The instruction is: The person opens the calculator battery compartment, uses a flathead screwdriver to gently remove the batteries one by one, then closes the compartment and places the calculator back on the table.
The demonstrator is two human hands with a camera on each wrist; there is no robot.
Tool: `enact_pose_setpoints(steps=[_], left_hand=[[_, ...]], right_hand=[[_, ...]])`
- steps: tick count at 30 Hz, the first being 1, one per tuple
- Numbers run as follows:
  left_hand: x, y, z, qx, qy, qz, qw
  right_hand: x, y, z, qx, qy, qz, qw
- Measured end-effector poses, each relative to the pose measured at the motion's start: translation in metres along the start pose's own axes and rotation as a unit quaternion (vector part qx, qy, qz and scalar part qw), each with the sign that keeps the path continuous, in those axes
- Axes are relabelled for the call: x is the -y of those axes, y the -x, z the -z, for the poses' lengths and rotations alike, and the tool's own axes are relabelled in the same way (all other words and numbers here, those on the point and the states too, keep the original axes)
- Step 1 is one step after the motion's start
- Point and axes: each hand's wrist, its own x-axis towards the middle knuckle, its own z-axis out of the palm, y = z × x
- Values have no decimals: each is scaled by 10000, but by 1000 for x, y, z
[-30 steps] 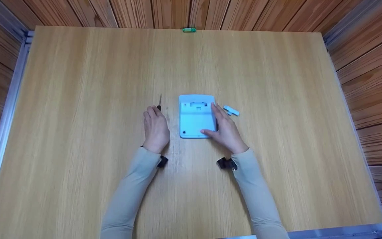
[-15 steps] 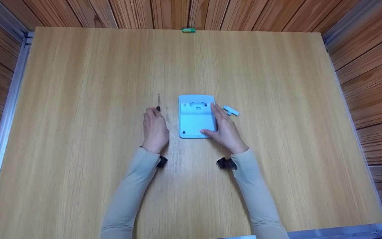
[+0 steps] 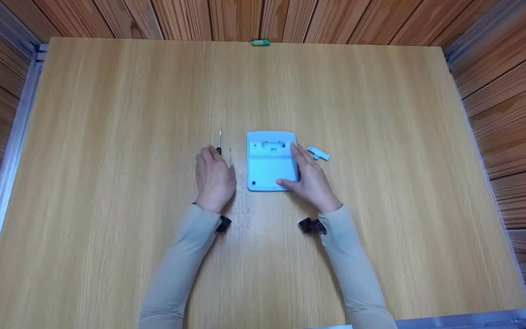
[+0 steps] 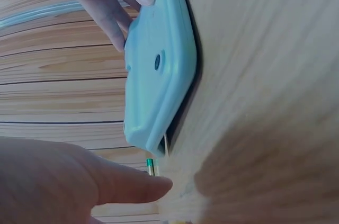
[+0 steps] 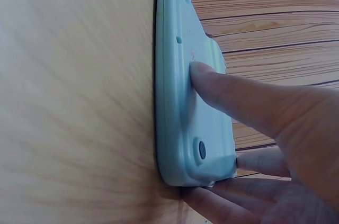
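Observation:
A light-blue flat device (image 3: 270, 167), resembling a desk calculator, lies back side up on the table with its battery compartment uncovered. Its front is hidden. My right hand (image 3: 313, 183) holds it by the right edge, thumb (image 5: 228, 91) on the back and fingers along the side. To the left, a small screwdriver (image 3: 220, 139) lies with its shaft pointing away. My left hand (image 3: 215, 180) is over the screwdriver's handle, mostly hiding it. The left thumb (image 4: 127, 181) sticks out straight, apart from the fingers. A light-blue battery cover (image 3: 318, 153) lies just right of the device.
A green battery (image 3: 260, 42) lies at the table's far edge. Wood-plank walls (image 3: 235, 20) rise behind and beside the table (image 3: 107, 114), with metal rails (image 3: 5, 169) along its sides.
The left thumb has moved out to the right, away from the left fingers, and slightly more of the screwdriver's handle shows. The right hand and the device have stayed in place.

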Motion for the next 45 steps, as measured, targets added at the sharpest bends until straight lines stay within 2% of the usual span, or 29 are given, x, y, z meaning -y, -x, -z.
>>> enact_pose_setpoints(steps=[4,8,11,15,19,24,29,34,40,45], left_hand=[[-4,0,-2,-66,121,-148,9998],[-5,-1,-7,-178,393,-613,9972],[-6,0,-9,-134,635,-908,9937],[-8,0,-10,100,853,-1142,9897],[-10,1,-11,499,904,-1280,9864],[-14,1,-15,1001,1033,-1351,9803],[-19,1,-22,1199,1154,-1317,9772],[-23,2,-26,1229,1246,-1236,9768],[-26,1,-28,1078,1454,-1182,9764],[-31,1,-29,1064,1540,-1001,9772]], right_hand=[[0,0,-1,3,-11,-22,10000],[0,0,-1,-34,-51,8,10000],[0,0,-1,-55,-89,45,9999],[0,0,0,-80,-73,101,9999],[-1,0,0,-49,-46,115,9999],[-2,0,1,-23,-24,93,10000],[-2,0,0,-35,2,124,9999],[-1,0,0,-64,14,165,9998],[-1,0,1,-120,60,251,9996],[0,0,2,41,189,129,9997]])
